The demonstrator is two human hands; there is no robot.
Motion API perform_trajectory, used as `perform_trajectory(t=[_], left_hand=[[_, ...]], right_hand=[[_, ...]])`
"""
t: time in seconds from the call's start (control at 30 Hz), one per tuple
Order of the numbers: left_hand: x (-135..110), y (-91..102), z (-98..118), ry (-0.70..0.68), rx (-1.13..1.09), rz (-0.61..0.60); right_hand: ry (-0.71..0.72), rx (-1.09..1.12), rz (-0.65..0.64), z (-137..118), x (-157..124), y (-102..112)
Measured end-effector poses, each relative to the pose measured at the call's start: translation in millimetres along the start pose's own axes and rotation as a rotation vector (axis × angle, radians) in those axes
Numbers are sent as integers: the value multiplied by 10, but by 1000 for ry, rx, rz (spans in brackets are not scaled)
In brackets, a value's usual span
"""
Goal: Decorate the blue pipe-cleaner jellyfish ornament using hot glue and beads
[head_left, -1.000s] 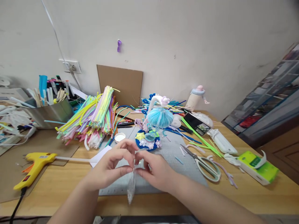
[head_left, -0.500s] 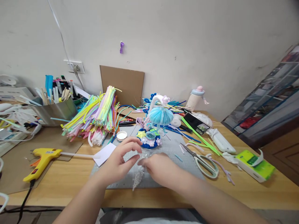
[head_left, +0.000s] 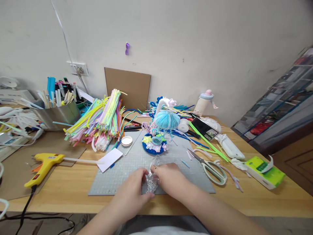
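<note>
A small clear plastic bag of pearly beads is between my hands, low over the front of the grey cutting mat. My right hand is closed on the upper part of the bag, with its fingertips pinching the plastic. On the other side, my left hand curls round the bag's left edge, thumb along the bottom. Just beyond stands a fuzzy pipe-cleaner lamp with a light-blue shade, on a dark-blue round base decorated with flowers, a yellow star and a shell-like piece.
Scissors lie on the right, near a phone and a green tissue pack. At left are a yellow glue gun, a white card and a heap of pipe cleaners. A small white lid sits behind the card.
My left hand has come down and inward from above the mat to the bag's side. The bag, hanging tilted before, is now more gathered between both hands.
</note>
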State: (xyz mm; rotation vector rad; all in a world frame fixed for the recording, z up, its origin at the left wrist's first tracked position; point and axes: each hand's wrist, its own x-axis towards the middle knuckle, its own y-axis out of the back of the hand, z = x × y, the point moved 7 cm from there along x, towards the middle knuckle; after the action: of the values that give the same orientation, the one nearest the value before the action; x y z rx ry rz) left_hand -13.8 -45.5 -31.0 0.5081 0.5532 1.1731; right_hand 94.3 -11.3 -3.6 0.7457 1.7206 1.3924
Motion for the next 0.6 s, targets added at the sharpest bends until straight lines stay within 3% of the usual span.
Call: perform_trajectory(t=[0.37,0.6], left_hand=[[342,-324,333,-144,96,-51],[894,-477,683,-256,276,-4]], right_hand=[[-192,-30,16,382,-226,-43],[-425,-99,95,942,-236,50]])
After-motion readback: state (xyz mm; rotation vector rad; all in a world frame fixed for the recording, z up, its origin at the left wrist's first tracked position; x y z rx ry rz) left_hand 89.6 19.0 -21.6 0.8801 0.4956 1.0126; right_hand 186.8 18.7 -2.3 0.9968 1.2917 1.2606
